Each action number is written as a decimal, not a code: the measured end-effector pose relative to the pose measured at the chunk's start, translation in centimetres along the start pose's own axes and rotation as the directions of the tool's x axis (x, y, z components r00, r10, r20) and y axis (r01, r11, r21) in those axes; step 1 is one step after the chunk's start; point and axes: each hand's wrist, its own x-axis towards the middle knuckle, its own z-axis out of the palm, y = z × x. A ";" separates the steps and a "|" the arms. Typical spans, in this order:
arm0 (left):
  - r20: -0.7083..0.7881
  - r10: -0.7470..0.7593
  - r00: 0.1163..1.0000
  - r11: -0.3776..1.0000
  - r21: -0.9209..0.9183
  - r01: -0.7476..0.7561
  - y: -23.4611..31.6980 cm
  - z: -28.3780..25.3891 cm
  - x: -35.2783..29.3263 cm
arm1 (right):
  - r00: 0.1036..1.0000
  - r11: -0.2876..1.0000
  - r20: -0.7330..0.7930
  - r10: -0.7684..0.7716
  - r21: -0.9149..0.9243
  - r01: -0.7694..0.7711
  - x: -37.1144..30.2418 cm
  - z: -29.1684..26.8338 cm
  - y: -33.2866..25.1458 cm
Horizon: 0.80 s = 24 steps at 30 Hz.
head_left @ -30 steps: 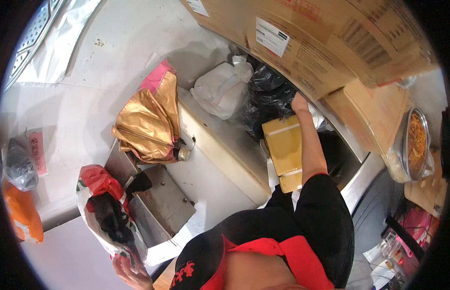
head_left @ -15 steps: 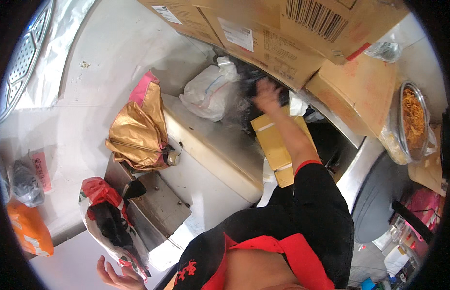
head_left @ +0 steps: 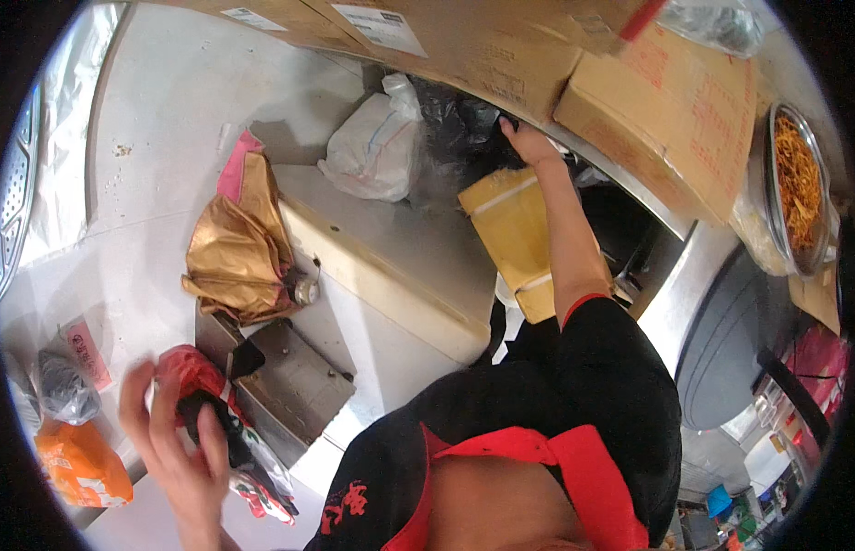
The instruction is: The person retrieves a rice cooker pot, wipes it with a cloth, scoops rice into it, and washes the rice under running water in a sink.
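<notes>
My right arm reaches forward under the overhanging cardboard boxes. At its end my right hand (head_left: 530, 145) is closed around dark plastic, which looks like part of the black plastic bag (head_left: 450, 115); its fingers are partly hidden. Beside that bag stands a tied white plastic bag (head_left: 377, 147) on the cream-coloured lid or casing (head_left: 382, 248). A yellow box with pale straps (head_left: 508, 230) lies under my right forearm. At the lower left, my left hand (head_left: 184, 459) is raised with fingers apart, holding nothing, in front of a red-and-white plastic bag (head_left: 191, 372).
Large cardboard boxes (head_left: 483, 46) hang over the far side. A gold cloth bag (head_left: 239, 239) sits left of the casing, above a metal box (head_left: 294, 376). To the right are a metal bowl of orange-brown shreds (head_left: 797, 184) and a round dark lid (head_left: 735, 340).
My right hand has stopped its blurred motion and closed on the black plastic. My left hand has risen from the lower edge to the red-and-white bag. The view has shifted slightly.
</notes>
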 end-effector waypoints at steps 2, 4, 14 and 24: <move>0.078 0.122 0.989 0.983 -0.146 -0.110 1.3 1.0 4.8 | 0.999 0.987 0.041 0.011 -0.158 -0.004 -3.2 -1.4 -0.7; 0.102 0.297 0.949 0.938 -0.215 -0.270 3.6 3.4 10.1 | 0.994 0.995 -0.047 -0.099 -0.033 0.097 -5.5 -3.7 -0.6; 0.575 0.496 0.650 0.859 -0.435 -0.270 20.8 33.7 20.6 | 0.589 0.475 -0.070 0.805 0.671 -0.569 -32.0 -7.5 -0.7; 0.539 0.455 0.709 0.868 -0.447 -0.217 25.3 39.2 20.3 | 0.203 -0.762 0.824 0.529 0.567 -0.312 -35.9 1.2 3.7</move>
